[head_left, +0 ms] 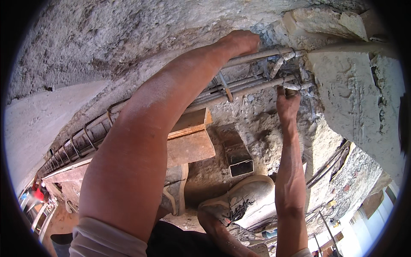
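Note:
A cage of long reinforcing bars (252, 88) with wire stirrups runs from the far left up to a concrete block (342, 90) on the right. My left hand (242, 42) reaches over the top bar against the rough wall, its fingers curled closed; whatever they hold is hidden. Below the bars' right end, my right hand (288, 103) is closed, fingertips up against the lower bar beside a crusted stirrup (297, 86). What lies in its grip cannot be made out. A short rusty-tipped rod (226, 87) crosses the bars between my hands.
Wooden formwork boards (190, 147) lie along the cage. A rectangular metal tube (239, 160) sticks out of the rubble near dusty shoes (242, 199). Loose cables (329, 165) hang at the right. Broken concrete (325, 23) juts out above. Another person in red (38, 195) is far left.

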Demonstrator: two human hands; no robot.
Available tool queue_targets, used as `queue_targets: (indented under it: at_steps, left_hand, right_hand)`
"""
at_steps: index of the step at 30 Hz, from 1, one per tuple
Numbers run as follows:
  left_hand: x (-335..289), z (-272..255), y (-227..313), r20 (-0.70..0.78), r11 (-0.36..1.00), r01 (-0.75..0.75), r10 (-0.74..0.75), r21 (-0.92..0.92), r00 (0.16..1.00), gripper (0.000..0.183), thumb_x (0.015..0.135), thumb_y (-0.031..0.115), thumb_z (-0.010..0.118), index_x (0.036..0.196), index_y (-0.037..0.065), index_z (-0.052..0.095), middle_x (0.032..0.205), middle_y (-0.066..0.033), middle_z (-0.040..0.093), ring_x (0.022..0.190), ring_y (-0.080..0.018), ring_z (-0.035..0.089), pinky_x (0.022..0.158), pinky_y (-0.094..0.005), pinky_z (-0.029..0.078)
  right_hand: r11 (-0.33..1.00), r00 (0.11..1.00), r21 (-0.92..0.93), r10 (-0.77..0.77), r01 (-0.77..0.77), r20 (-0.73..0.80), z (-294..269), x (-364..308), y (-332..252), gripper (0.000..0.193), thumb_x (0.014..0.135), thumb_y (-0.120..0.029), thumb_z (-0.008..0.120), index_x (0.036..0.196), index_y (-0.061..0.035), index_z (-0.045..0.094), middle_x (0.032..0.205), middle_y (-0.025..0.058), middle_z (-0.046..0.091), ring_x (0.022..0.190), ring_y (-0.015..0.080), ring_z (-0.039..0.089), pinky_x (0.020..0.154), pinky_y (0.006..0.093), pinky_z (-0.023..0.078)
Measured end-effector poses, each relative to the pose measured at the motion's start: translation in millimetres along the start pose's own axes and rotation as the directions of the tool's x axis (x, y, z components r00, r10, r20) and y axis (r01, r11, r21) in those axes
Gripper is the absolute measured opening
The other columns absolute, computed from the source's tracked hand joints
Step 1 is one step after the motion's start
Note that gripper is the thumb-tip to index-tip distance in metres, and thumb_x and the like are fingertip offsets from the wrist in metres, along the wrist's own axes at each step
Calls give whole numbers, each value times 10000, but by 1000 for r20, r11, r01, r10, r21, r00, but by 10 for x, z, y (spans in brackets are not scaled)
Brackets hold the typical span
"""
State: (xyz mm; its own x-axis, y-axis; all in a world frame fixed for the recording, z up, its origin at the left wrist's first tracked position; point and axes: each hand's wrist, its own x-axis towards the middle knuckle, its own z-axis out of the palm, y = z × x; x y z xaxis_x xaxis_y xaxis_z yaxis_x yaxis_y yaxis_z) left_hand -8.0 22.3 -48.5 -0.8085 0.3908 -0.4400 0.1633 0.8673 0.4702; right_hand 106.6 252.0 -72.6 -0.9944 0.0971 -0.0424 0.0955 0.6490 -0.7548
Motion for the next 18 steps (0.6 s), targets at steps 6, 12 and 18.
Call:
queue_targets:
  at_steps: [6, 12, 18]
  left_hand:
    - [-37, 24, -29, 159, 989, 134, -143, 63, 977, 300, 853, 236, 540, 1093, 87, 642, 1047, -142, 651, 913, -289, 627, 796, -400, 493]
    - [379, 66, 19, 152, 999, -50, 47, 12, 987, 300, 777, 239, 560, 993, 61, 667, 884, -104, 642, 763, -244, 590, 680, -408, 472]
    - [247, 17, -185, 112, 999, -24, 30, -49, 993, 446, 827, 411, 569, 1115, 80, 647, 988, -122, 659, 863, -235, 627, 746, -403, 504]
  right_hand:
    - [867, 992, -487, 127, -102, 17, 98, -162, -471, 312, 850, -264, 528, 793, 13, 661, 761, 253, 624, 687, 374, 634, 654, 434, 494]
    - [833, 968, -499, 162, -239, -193, -108, -66, -257, 252, 824, -221, 509, 883, -36, 668, 772, 229, 635, 743, 407, 625, 687, 458, 506]
    - [956, 994, -275, 88, -105, -71, -47, -324, -277, 287, 833, -206, 491, 1067, -151, 649, 979, 146, 661, 921, 369, 619, 842, 424, 497]
